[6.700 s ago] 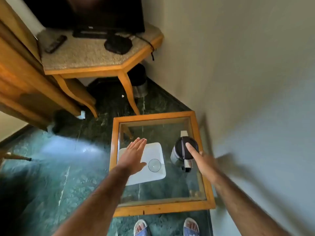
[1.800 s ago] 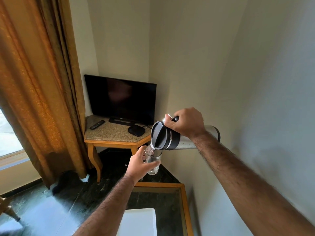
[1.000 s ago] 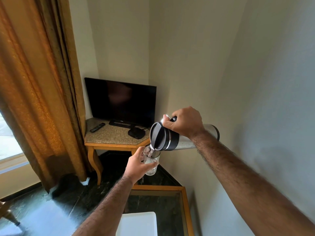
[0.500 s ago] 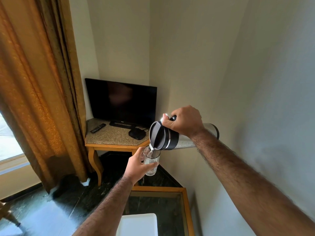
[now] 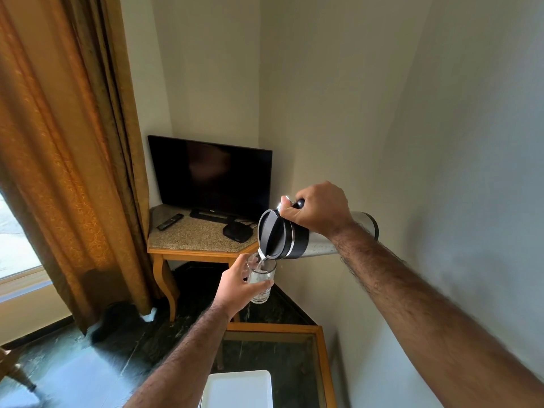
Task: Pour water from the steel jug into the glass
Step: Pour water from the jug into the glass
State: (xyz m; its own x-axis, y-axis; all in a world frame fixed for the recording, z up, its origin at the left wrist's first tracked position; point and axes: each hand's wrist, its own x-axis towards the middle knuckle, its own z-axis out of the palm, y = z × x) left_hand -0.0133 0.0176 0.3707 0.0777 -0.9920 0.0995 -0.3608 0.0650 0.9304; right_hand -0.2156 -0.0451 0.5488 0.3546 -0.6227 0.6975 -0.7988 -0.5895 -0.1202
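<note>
My right hand (image 5: 318, 208) grips the handle of the steel jug (image 5: 284, 237), which lies tipped almost flat in the air, black lid toward me and spout down. A thin stream of water runs from the spout into the clear glass (image 5: 260, 280) just below it. My left hand (image 5: 238, 285) is wrapped around the glass and holds it upright at chest height. The glass is partly filled with water. The jug's steel body is mostly hidden behind my right wrist.
Below my arms stands a glass-topped wooden table (image 5: 323, 351) with a white tray (image 5: 239, 388) on it. A corner stand (image 5: 188, 245) carries a TV (image 5: 210, 175), a remote and a small black box. An orange curtain (image 5: 64, 160) hangs at left; a wall is close on the right.
Both hands hold almost the same pose as half a second ago, drifting slightly. Water keeps running and the level in the glass has risen a little.
</note>
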